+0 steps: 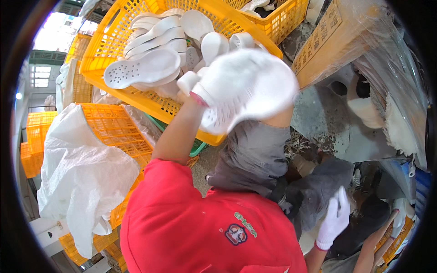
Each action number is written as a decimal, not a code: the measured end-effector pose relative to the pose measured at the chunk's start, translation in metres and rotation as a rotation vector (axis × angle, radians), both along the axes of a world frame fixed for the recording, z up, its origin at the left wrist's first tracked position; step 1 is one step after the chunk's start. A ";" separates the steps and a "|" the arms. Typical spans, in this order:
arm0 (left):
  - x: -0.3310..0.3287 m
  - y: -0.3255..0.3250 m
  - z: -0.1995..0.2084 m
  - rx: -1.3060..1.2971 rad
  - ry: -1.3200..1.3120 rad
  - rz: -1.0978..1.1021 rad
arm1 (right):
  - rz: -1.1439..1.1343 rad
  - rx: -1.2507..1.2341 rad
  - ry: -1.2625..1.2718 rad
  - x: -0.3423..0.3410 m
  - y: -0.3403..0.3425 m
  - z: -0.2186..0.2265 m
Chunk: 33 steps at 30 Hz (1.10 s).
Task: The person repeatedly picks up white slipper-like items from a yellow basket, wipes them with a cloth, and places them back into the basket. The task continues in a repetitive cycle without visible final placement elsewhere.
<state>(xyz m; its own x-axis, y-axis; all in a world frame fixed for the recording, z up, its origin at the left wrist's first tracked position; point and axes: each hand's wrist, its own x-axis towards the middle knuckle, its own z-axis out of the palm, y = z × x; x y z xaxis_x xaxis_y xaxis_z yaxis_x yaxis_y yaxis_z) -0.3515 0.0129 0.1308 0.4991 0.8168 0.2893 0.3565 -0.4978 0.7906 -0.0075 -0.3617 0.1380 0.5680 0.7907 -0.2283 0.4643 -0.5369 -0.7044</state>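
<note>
White sole (216,119) aloft just beside yellow crate (98,50), near its front edge, in left hand (225,79); grip seems closed on it, though blur hides fingers. Right hand (334,219) low, holding nothing, fingers loosely spread. Handling well, likely: firm hold, perforated end clear of crate rim, loose pile (157,66) undisturbed. Concrete floor (198,176) below; film-wrapped carton (321,38) right, pale sack (86,177) over orange crate (114,123) left. Cramped, cluttered room.

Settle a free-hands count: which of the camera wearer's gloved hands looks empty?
The right hand, lower right: it is open with nothing showing in it, whereas the left hand holds a perforated white sole.
</note>
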 end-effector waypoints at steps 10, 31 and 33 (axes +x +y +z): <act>0.182 -0.109 -0.005 0.040 -0.056 -0.036 | -0.337 0.270 0.163 -0.026 0.042 0.049; 0.277 -0.064 -0.057 -1.027 0.007 -0.291 | -0.132 0.442 0.102 0.108 0.203 -0.004; 0.313 -0.090 -0.071 -1.124 -0.605 -0.224 | -0.137 0.294 0.230 0.089 0.183 0.018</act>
